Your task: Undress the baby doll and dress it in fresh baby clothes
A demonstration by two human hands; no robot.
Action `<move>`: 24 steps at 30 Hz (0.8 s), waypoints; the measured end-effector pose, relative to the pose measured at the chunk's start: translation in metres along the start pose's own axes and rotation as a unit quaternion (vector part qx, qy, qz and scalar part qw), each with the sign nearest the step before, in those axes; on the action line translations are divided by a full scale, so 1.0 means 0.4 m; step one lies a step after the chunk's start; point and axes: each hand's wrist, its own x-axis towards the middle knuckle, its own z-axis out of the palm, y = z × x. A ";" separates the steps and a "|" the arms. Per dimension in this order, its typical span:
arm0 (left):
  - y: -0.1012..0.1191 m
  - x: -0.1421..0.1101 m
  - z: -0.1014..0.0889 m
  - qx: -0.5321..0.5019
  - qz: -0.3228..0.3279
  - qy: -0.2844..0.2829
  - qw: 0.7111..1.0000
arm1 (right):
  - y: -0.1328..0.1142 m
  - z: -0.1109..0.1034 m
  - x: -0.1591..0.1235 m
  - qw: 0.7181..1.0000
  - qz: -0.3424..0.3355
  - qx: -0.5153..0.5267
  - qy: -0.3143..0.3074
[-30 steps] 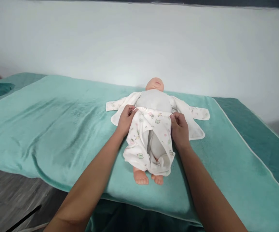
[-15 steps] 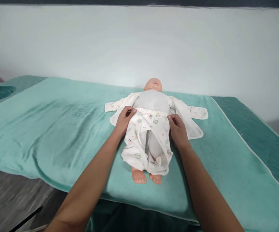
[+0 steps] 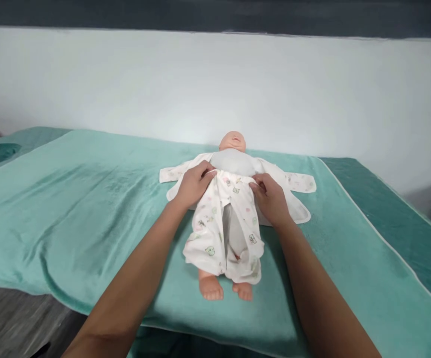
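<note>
A baby doll (image 3: 232, 141) lies on its back with its bare feet toward me. White printed baby pants (image 3: 205, 233) cover its legs, open at the crotch where the grey cloth body shows. My left hand (image 3: 196, 183) pinches the waistband at the left hip. At the right hip, my right hand (image 3: 270, 197) has the waistband between thumb and fingers. A white baby jacket (image 3: 293, 204) lies spread open under the doll, its printed sleeves stretched to both sides. Parts of the jacket are hidden behind my hands.
A light green plush blanket (image 3: 88, 209) with soft wrinkles covers the bed, over a darker green cover (image 3: 394, 214) at the right. Behind the bed stands a white wall (image 3: 215, 84) with a dark band on top. Grey floor (image 3: 10, 318) shows at lower left.
Both hands have drawn the waistband a little up the belly, and the pant legs hang straighter. The camera view has tilted up slightly.
</note>
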 end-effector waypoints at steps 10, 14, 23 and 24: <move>-0.060 0.068 0.049 -0.156 -0.169 0.064 0.971 | 0.068 0.050 0.072 0.944 0.193 0.266 0.030; -0.050 0.051 0.035 -0.083 -0.064 0.023 0.994 | 0.062 0.039 0.067 0.984 0.101 0.141 0.028; -0.023 0.097 0.010 -0.031 -0.020 -0.064 0.997 | 0.067 0.019 0.109 0.999 0.006 0.027 -0.045; -0.025 0.107 0.010 -0.023 -0.033 -0.057 0.998 | 0.064 0.019 0.115 0.999 0.013 -0.003 -0.037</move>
